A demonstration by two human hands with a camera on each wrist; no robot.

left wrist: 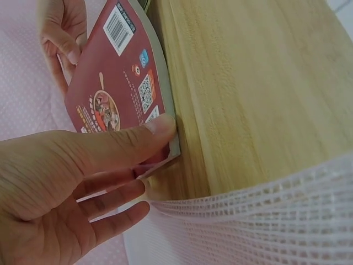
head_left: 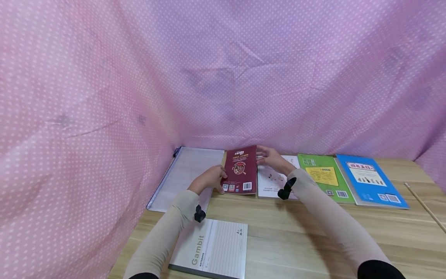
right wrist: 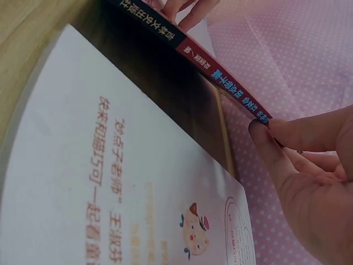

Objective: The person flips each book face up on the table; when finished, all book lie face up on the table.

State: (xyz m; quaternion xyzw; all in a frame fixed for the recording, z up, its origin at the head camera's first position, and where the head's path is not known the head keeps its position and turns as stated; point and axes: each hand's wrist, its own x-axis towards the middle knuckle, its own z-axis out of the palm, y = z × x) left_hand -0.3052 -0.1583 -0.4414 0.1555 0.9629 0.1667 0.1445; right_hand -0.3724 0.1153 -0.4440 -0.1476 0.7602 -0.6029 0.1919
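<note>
A maroon paperback book (head_left: 245,157) lies near the back of the table, its right side lifted. My left hand (head_left: 209,179) grips its near left corner, with the thumb (left wrist: 127,144) over the cover and fingers beneath. At the far right corner, my right hand (head_left: 275,161) pinches the end of the spine (right wrist: 212,72) between thumb and fingers. Directly to the right lies a white book (head_left: 270,188), partly under my right forearm in the head view. In the right wrist view, a shadowed gap separates the maroon book's raised spine from the white book.
A white mesh zip pouch (head_left: 189,164) lies to the left. Farther right are a green book (head_left: 320,161) and a blue book (head_left: 379,190), with a thin stick (head_left: 425,207) beyond. A Gambit notebook (head_left: 226,248) sits in front. Pink dotted cloth (head_left: 223,77) hangs behind the wooden table (head_left: 278,236).
</note>
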